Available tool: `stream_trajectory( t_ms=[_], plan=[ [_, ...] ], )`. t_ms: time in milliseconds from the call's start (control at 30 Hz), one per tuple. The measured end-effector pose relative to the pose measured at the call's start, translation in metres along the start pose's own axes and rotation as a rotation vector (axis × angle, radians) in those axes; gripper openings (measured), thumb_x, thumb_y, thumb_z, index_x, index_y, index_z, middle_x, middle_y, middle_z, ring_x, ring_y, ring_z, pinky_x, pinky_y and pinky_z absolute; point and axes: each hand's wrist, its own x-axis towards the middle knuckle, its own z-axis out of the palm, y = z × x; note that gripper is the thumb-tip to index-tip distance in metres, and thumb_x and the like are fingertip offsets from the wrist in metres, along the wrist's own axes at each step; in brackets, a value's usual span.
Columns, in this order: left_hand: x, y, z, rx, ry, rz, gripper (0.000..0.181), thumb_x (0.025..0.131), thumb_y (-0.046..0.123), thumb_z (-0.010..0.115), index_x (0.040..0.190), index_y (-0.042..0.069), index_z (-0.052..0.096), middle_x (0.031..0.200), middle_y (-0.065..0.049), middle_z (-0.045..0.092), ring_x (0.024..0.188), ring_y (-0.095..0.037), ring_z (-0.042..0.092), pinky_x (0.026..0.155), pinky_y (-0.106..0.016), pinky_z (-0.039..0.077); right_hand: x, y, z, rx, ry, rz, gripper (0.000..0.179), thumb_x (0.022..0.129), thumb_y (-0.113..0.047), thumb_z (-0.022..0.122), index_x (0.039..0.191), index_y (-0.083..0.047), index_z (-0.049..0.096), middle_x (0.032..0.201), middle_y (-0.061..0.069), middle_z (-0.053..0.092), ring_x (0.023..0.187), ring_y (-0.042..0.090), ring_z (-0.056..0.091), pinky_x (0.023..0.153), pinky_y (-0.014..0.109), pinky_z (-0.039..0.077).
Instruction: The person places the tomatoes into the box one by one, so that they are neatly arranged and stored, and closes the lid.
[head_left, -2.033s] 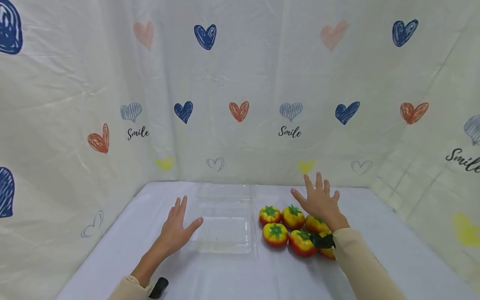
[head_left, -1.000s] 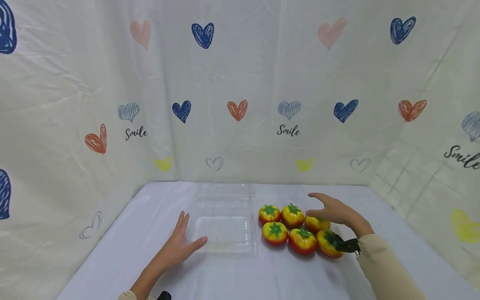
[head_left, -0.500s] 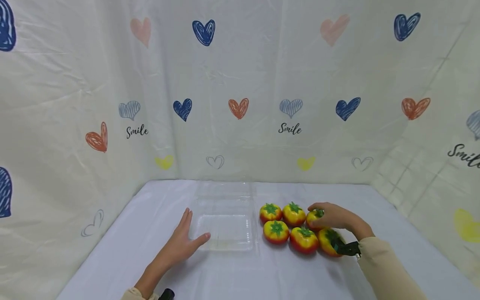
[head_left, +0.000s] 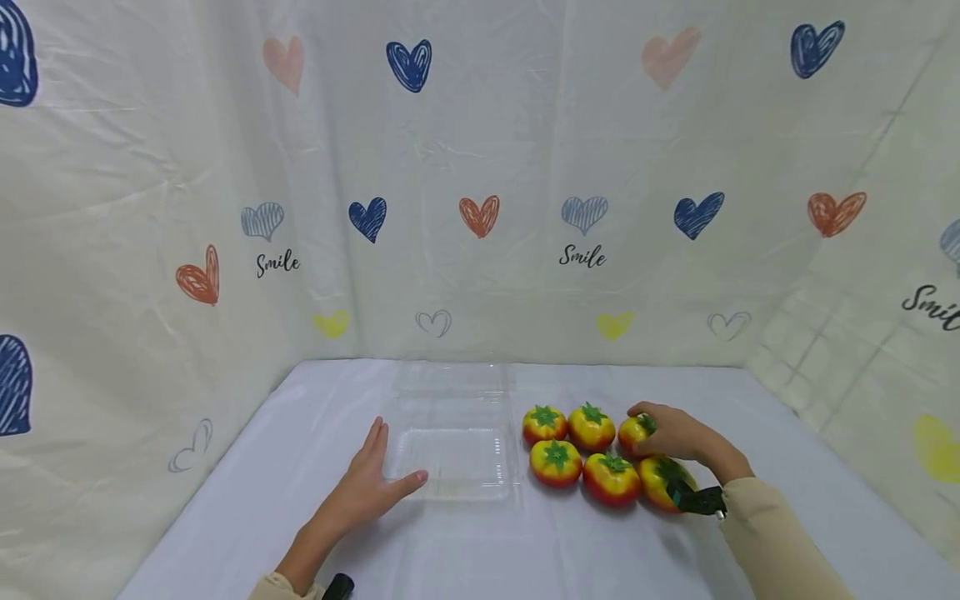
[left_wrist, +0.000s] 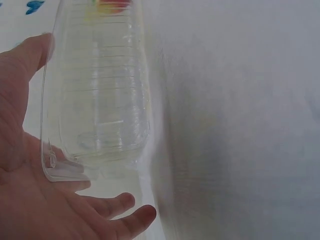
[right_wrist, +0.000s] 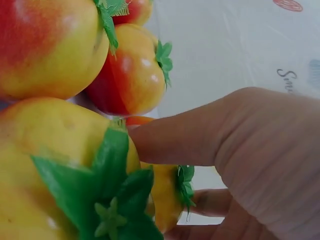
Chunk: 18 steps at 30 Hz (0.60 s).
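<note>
My right hand pinches a red-and-yellow toy tomato with a green leafy top, at the back right of a cluster. The right wrist view shows the thumb on one side of that fruit and fingers on the other, partly hidden. Another toy tomato sits just below the wrist. My left hand, thumb spread and fingers fairly straight, is at the left side of a clear plastic clamshell box. Whether it touches the box's rim, I cannot tell.
Several more toy tomatoes stand in two rows right of the box. The box's transparent lid lies folded back toward the rear. White cloth covers the table; a heart-printed curtain rises behind and at the sides.
My right hand came down from above the cluster and took hold of the back-right toy tomato, which has shifted slightly right. The left hand lowered, then edged toward the box.
</note>
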Motion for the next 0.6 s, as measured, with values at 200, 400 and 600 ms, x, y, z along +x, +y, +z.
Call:
stream_trajectory(
  t_ms=[200, 400, 600],
  plan=[
    [0.000, -0.002, 0.000, -0.002, -0.009, 0.002, 0.120, 0.093, 0.057, 0.078, 0.166, -0.012, 0.011, 0.177, -0.026, 0.001, 0.160, -0.050, 0.009, 0.124, -0.069, 0.018, -0.006, 0.004, -0.007, 0.058, 0.062, -0.010, 0.061, 0.096, -0.017, 0.074, 0.145, 0.010, 0.050, 0.130, 0.028, 0.063, 0.101, 0.035, 0.063, 0.096, 0.062, 0.056],
    [0.000, -0.002, 0.000, -0.017, 0.018, 0.027, 0.120, 0.093, 0.055, 0.078, 0.165, -0.014, 0.012, 0.175, -0.029, 0.003, 0.159, -0.052, 0.010, 0.123, -0.072, 0.018, -0.009, 0.004, -0.012, 0.191, 0.121, -0.030, 0.069, 0.104, -0.030, 0.069, 0.154, 0.007, 0.038, 0.132, 0.029, 0.060, 0.096, 0.030, 0.067, 0.090, 0.057, 0.061],
    [0.000, -0.002, 0.001, -0.025, 0.012, 0.023, 0.119, 0.094, 0.055, 0.077, 0.165, -0.013, 0.010, 0.176, -0.028, 0.001, 0.160, -0.050, 0.009, 0.124, -0.071, 0.017, -0.008, -0.007, -0.006, 0.274, 0.193, -0.143, 0.065, 0.107, -0.030, 0.067, 0.160, -0.002, 0.040, 0.144, 0.032, 0.054, 0.102, 0.030, 0.069, 0.090, 0.053, 0.062]
  ],
)
